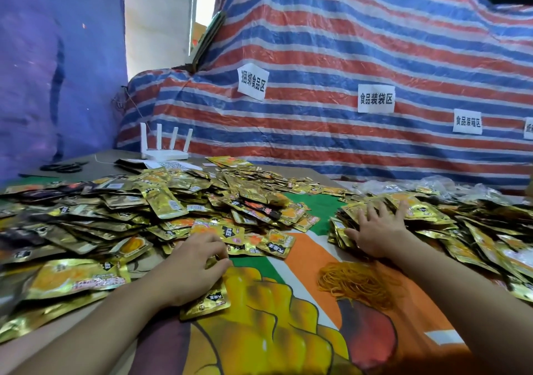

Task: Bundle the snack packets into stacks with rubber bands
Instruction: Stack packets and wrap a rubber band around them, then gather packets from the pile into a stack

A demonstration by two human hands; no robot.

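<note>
Surface (291, 285) covered by a printed cloth in orange, green and yellow. Gold snack packets (150, 201) lie in a broad loose heap across the left and far side. A second heap (467, 230) runs along the right.

Left hand (196, 262): fingers curled, gripping a gold packet (206, 299) at the near edge of the left heap. The packet sticks out below the palm.

Right hand (375, 230): fingers straight and spread, palm down, pressing on a stack of packets (340, 230) at the inner edge of the right heap.

Rubber bands (354, 282): loose orange-yellow tangle on the cloth, just near of the right hand, apart from both heaps.

Far left: white router (164, 147) with four antennas, black scissors (65, 167). Behind: red-blue striped tarp (331, 43) with white paper labels (375, 98).
</note>
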